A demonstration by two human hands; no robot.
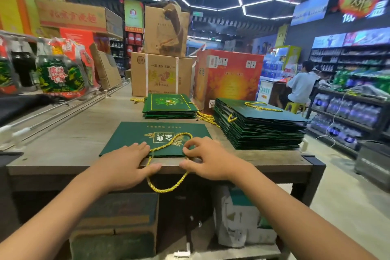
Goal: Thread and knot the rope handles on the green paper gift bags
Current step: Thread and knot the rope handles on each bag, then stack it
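One flat bag lies at the table's near edge (two bag stacks behind), boxes beyond

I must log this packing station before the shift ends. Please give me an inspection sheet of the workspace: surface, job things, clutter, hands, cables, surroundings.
Surface: grey wood-grain table, worn front edge.
Job things: flat green paper gift bag at the front edge; one yellow twisted rope handle lies on it, a second rope loop hangs below the edge. Tall stack of green bags to the right, smaller stack behind.
Clutter: brown cardboard cartons, red-orange carton, packaged goods at the left.
Hands: left hand flat on the bag; right hand pinches the rope.
Cables: thin white cable beside the right shelf.
Surroundings: shop shelves, seated person.
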